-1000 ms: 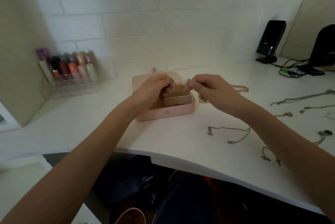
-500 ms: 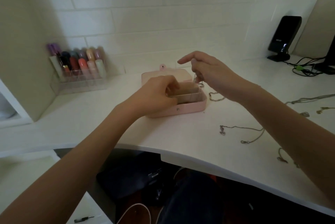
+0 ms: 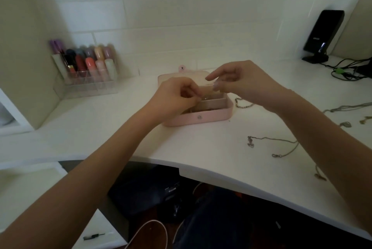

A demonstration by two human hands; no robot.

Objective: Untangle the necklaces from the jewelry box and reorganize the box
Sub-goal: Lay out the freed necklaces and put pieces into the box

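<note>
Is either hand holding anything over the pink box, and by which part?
Cannot tell: both the left hand and right hand pinch, but no chain shows between them.

Pink jewelry box [image 3: 209, 118] (white desk [image 3: 201, 148])

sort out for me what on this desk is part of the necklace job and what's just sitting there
Part of the job:
- pink jewelry box, open
- left hand and right hand above it
- beaded chain beside the box
- thin chain laid out on the desk
- further chains at the right edge

Just lying about:
- clear organizer of lipsticks
- black speaker
- black cables
</note>
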